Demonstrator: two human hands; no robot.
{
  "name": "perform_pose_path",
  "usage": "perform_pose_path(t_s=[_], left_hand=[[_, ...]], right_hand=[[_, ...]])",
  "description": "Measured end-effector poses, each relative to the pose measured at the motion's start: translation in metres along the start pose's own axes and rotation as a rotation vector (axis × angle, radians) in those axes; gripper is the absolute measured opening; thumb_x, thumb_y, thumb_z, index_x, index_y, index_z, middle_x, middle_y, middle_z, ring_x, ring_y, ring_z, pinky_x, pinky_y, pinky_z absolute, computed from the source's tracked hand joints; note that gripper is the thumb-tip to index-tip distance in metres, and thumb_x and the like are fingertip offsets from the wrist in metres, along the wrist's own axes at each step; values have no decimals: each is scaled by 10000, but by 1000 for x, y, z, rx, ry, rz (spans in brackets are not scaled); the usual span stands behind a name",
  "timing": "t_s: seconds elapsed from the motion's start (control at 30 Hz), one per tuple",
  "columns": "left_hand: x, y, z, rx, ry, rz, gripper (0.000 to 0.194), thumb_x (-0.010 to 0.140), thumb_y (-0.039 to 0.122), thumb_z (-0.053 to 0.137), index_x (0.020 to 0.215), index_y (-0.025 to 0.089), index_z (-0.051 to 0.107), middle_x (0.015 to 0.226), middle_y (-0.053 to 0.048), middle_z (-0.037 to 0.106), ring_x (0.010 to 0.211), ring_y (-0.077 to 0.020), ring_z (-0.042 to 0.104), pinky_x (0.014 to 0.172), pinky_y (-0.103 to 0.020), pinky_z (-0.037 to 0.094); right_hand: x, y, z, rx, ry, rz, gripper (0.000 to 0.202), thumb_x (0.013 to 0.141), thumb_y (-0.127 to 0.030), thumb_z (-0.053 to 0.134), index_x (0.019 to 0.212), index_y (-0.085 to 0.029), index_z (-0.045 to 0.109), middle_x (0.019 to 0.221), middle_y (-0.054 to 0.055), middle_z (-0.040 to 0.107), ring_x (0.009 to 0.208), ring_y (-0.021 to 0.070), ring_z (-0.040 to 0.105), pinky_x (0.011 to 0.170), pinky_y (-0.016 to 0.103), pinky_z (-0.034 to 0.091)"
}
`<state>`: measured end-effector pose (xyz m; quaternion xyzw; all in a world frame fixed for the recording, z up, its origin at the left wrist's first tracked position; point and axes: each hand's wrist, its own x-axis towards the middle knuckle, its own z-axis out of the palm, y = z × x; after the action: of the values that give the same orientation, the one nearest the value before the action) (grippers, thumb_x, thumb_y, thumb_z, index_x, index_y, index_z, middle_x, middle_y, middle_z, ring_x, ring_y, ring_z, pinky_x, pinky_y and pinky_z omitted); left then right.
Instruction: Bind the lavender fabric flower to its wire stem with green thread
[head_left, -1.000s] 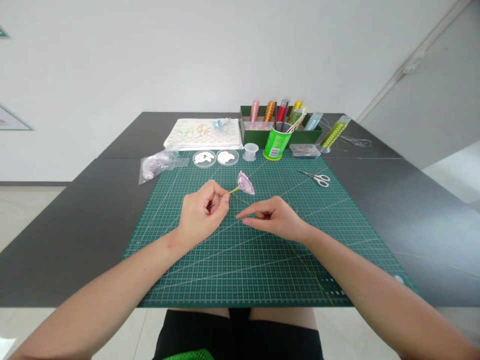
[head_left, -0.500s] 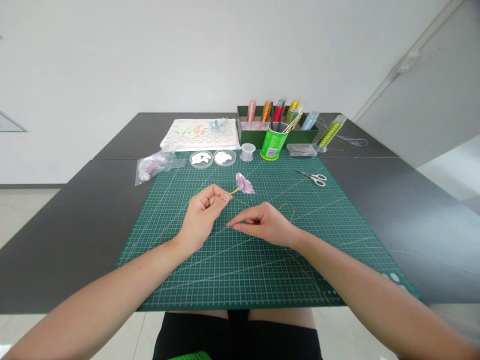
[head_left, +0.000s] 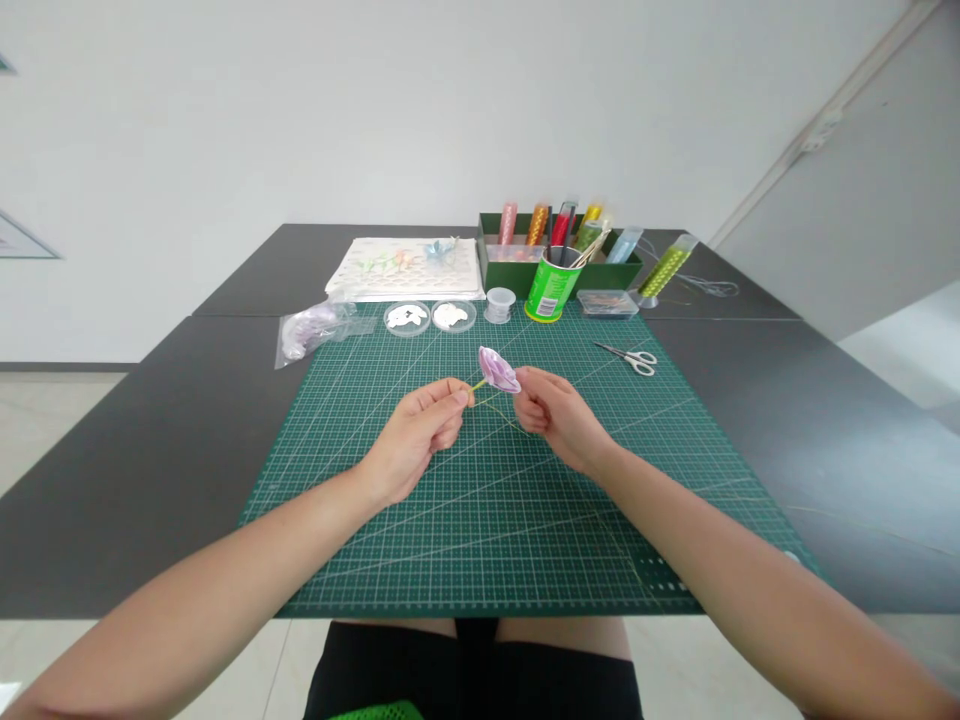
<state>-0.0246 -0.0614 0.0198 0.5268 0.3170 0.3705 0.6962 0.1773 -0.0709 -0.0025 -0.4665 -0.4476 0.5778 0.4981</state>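
A pale purple artificial flower (head_left: 498, 370) is held above the green cutting mat (head_left: 420, 540). My left hand (head_left: 420, 430) pinches its thin yellow-green stem between thumb and forefinger. At the flower's right side, my right hand (head_left: 559, 410) is closed, thumb and forefinger pinched at the edge of a petal. A fine yellowish-green thread (head_left: 508, 418) loops between the two hands, below the bloom. More of the thread trails over the mat's right side. My right hand's lower fingers are curled in, and whether thread lies in them is hidden.
Small scissors (head_left: 630, 357) lie on the mat to the right. Along the back are a bag of purple pieces (head_left: 307, 332), two dishes of white pieces (head_left: 407, 318), a clear round container (head_left: 499, 306), a green can (head_left: 551, 290) and a dark green box (head_left: 517, 278) with thread spools.
My right hand has moved up and to the right, from below the stem to the petal edge. The flower has turned slightly and shifted a little right with my left hand.
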Motion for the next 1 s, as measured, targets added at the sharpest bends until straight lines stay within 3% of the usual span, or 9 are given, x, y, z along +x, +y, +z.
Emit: perform_pose_path(t_s=[0.07,0.17,0.23,0.33,0.43,0.57,0.67,0.77,1.0], left_hand=[[-1,0,0,29,6,25,266,887,438,654,822,195,568,540,102,268,481,-80,159,459,-249,142],[-1,-1,1,93,20,58,257,904,439,631,842,193,589,534,95,302,485,-86,191,468,-246,158],[0,-2,1,133,30,74,254,908,444,615,851,197,590,534,95,309,481,-89,206,468,-242,175],[1,-4,1,198,41,117,247,922,439,604,851,203,585,541,95,315,471,-88,240,466,-230,222],[1,-7,-1,317,54,217,244,945,399,604,800,206,568,555,80,382,486,-92,347,497,-223,325],[1,-8,-2,407,145,323,209,963,366,573,839,198,582,717,20,596,609,-115,519,590,-240,440],[-1,-8,-1,425,161,313,199,987,360,533,879,199,582,674,31,586,585,-118,517,592,-245,442],[-3,-8,2,488,168,335,191,988,334,544,855,203,585,599,62,472,582,-121,495,598,-243,411],[-10,-12,12,453,157,298,208,995,333,523,838,199,549,597,85,335,514,-98,285,496,-232,259]], right_hand=[[3,1,-5,-283,191,-150,309,877,-444,653,736,-221,493,616,-52,441,552,116,361,531,265,296],[2,2,-7,-665,347,-383,76,855,-267,642,885,-218,591,926,46,628,903,217,565,843,382,443],[-3,2,-2,-716,286,-475,151,857,-196,595,1001,-230,626,1102,79,647,1107,266,564,1020,473,402],[-14,1,12,-464,48,-434,223,915,-224,532,1104,-245,650,1200,78,650,1181,253,570,1088,475,403],[-22,1,28,11,-151,-196,286,927,-326,545,1191,-264,636,1219,67,659,1148,234,601,1005,427,495],[-28,1,44,409,-204,55,327,899,-372,606,1203,-252,604,1113,74,663,980,203,632,790,341,550],[-32,0,49,438,-228,132,373,874,-359,671,1224,-266,581,874,-3,614,651,117,523,515,227,389],[-34,0,51,345,-152,94,393,830,-348,743,1182,-262,589,581,-107,371,474,77,235,444,227,154],[-35,-2,56,320,89,-9,291,760,-392,807,910,-232,616,490,-143,226,425,55,106,405,246,93]])
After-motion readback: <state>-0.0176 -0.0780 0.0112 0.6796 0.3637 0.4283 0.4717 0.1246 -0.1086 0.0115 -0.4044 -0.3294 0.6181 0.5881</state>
